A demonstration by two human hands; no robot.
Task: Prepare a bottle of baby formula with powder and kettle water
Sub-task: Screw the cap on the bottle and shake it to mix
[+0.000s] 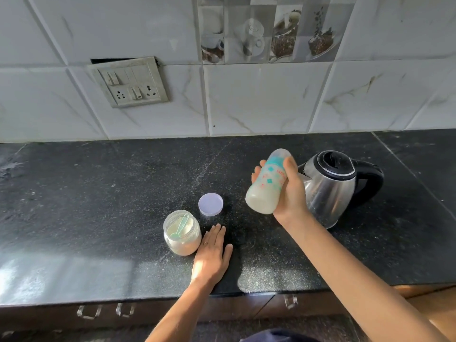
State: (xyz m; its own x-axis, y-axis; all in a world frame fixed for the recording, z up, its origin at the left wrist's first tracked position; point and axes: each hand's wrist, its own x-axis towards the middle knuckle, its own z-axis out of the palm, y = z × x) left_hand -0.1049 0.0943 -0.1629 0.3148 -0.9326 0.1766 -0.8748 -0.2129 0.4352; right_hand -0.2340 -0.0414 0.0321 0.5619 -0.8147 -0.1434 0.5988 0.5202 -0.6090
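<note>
Right hand (290,191): was clasped around the baby bottle (267,183), thumb across its front, fingers behind.
Baby bottle: was held tilted above the countertop (98,206), cap end leaning away, milky liquid pooled at its lower end; it lay just left of the kettle (330,186).
Left hand (212,255): lay flat and unclenched, palm down, grasping nothing, just beside the powder jar (182,233).
Powder jar: stood open, a scoop (181,225) resting inside.
Lid (210,204): lay on the countertop behind the jar.

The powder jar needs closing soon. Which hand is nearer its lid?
Left. The left hand lies flat on the counter just below the lid; the right hand holds the bottle farther right.
</note>
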